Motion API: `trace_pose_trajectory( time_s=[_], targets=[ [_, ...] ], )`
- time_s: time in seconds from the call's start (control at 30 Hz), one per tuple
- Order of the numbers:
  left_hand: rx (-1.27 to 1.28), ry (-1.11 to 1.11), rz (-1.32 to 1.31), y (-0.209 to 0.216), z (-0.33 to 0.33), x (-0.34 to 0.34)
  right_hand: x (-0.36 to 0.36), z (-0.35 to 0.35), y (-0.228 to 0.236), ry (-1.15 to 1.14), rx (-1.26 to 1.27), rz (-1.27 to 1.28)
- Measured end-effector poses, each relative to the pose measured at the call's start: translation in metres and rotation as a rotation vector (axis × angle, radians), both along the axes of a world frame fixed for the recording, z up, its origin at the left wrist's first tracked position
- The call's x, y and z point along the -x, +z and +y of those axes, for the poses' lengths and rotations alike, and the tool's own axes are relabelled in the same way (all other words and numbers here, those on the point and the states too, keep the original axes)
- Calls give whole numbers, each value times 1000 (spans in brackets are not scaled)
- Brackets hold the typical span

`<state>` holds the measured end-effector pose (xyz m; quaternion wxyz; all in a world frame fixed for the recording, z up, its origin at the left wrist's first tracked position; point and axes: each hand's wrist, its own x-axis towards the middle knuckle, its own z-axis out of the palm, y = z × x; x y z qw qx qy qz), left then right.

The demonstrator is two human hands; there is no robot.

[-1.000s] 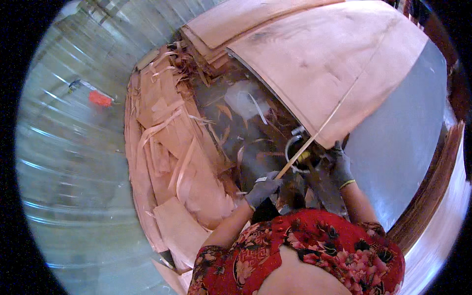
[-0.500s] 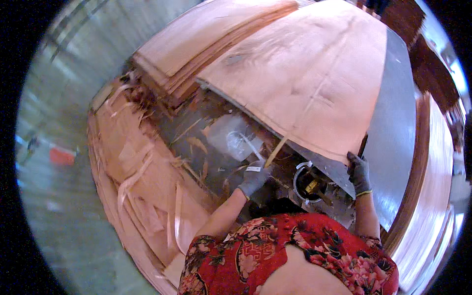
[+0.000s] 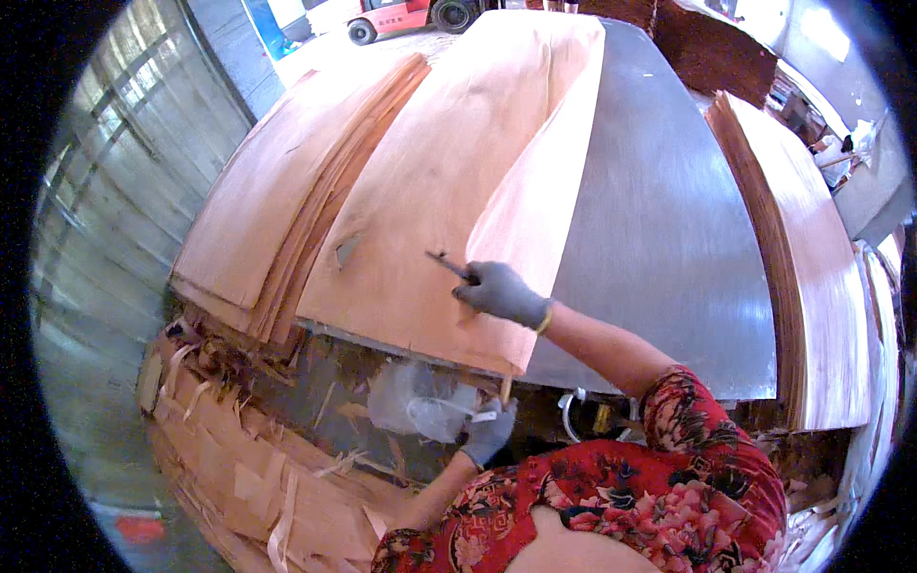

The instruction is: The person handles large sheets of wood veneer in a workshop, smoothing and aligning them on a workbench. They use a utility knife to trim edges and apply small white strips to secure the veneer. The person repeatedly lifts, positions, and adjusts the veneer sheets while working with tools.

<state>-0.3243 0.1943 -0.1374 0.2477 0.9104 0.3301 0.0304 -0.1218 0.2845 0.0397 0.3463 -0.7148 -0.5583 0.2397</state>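
- In the head view, the wood veneer sheet (image 3: 411,210) lies across the centre of the frame on the grey desk (image 3: 669,220), its near edge just above the left hand.
- A paler flap (image 3: 544,162) runs along the sheet's right side, apparently folded or overlapping; which of the two cannot be told.
- The right hand (image 3: 506,291), gloved, is over the sheet at the centre; its fingers are closed around a dark, slim tool (image 3: 449,265) whose tip points to the upper left.
- The left hand (image 3: 489,435), also gloved, is at lower centre, fingers curled around a narrow wooden strip (image 3: 506,388) at the sheet's near right corner.
- The sheet looks thin and light for its breadth, likely springy along its length yet prone to split along the grain; the small tear (image 3: 345,252) left of centre looks like a weak spot.
- Its dry face probably gives gloves fair grip. A flat, spread hold on the near edge, clear of that tear, seems safer than pinching one corner.
- The strip seems light and likely to snap if bent; gripping near its end suits it.
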Motion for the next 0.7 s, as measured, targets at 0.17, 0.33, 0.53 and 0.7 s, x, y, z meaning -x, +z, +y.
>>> trace_pose_trajectory(
  time_s=[0.17,0.33,0.53,0.7],
  targets=[
    [164,-15,-348,-104,4,-5,62,68,-9,106,230,121],
    [929,-189,30,40,68,-23,81,121,-47,168,303,-53],
    [1269,-192,-428,-11,74,-25,115,152,-57,325,385,-28],
    [1821,-21,-261,36,97,-19,99,107,-26,42,44,172]
  ],
)
